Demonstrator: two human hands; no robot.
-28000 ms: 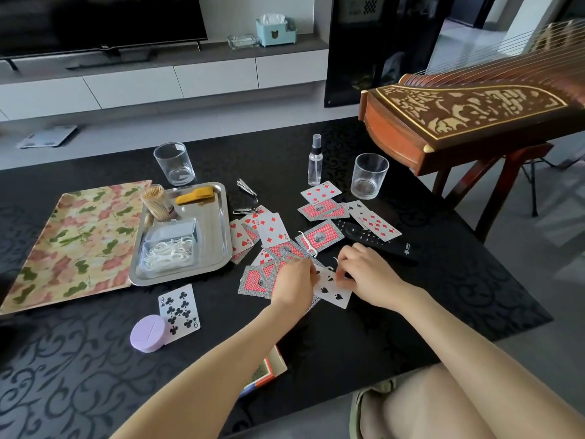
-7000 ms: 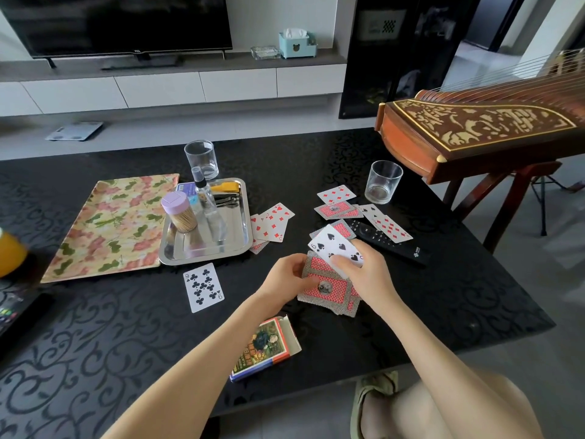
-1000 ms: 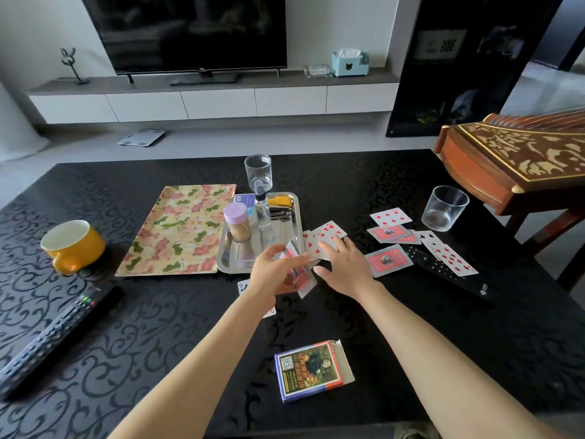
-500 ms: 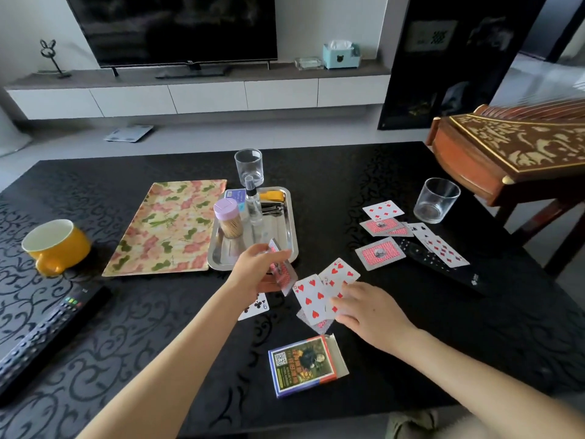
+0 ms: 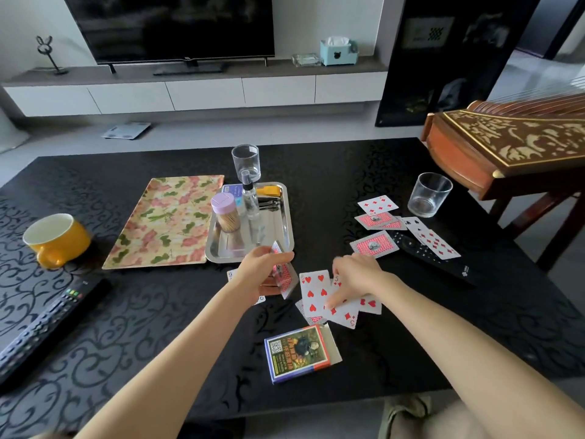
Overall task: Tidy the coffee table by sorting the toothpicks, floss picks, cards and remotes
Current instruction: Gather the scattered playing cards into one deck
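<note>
A black patterned table [image 5: 364, 172] fills the room's middle. On its left side sits a yellow mug [image 5: 57, 239], and near it lies a floral tray [image 5: 167, 220], edge to edge with a steel tray [image 5: 286, 217]. A small clear spray bottle [image 5: 250, 198] stands in the steel tray, with a glass tumbler [image 5: 246, 161] just behind it. A second tumbler [image 5: 430, 194] stands near a carved guzheng [image 5: 512, 144] on its stand at the right. Beyond, a television [image 5: 171, 23] rests on a low white cabinet [image 5: 205, 93] with a blue tissue box [image 5: 338, 52], a glass ashtray [image 5: 305, 59] and a rabbit-eared ornament [image 5: 47, 53]. A bathroom scale [image 5: 126, 130] lies on the floor.
</note>
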